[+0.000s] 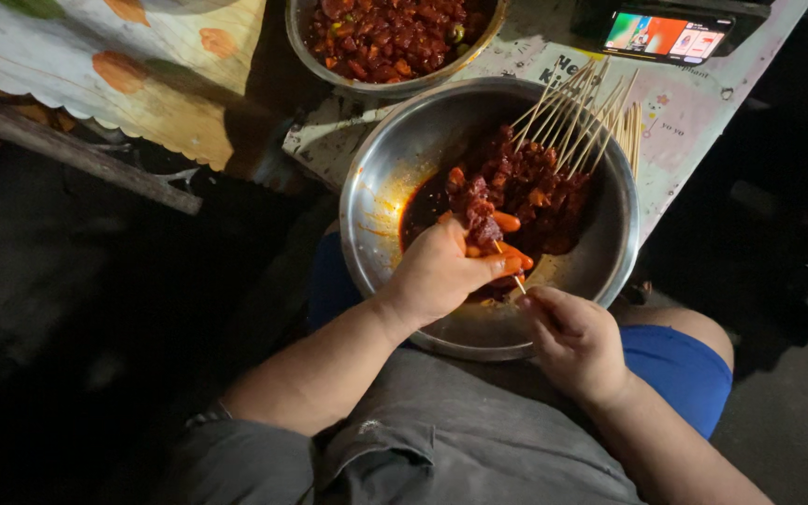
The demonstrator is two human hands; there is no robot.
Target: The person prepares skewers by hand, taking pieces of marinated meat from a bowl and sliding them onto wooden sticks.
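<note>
A large steel bowl rests on my lap, holding red marinated meat skewers in dark sauce, their bamboo sticks fanned toward the far right rim. My left hand, fingers smeared with sauce, grips meat pieces over the bowl's near side. My right hand pinches the near end of a thin bamboo skewer that runs up into that meat.
A second steel bowl of raw marinated meat chunks sits behind the first. A lit phone lies at the far right on a printed table cover. A floral cloth covers a surface at the left. Dark floor surrounds everything.
</note>
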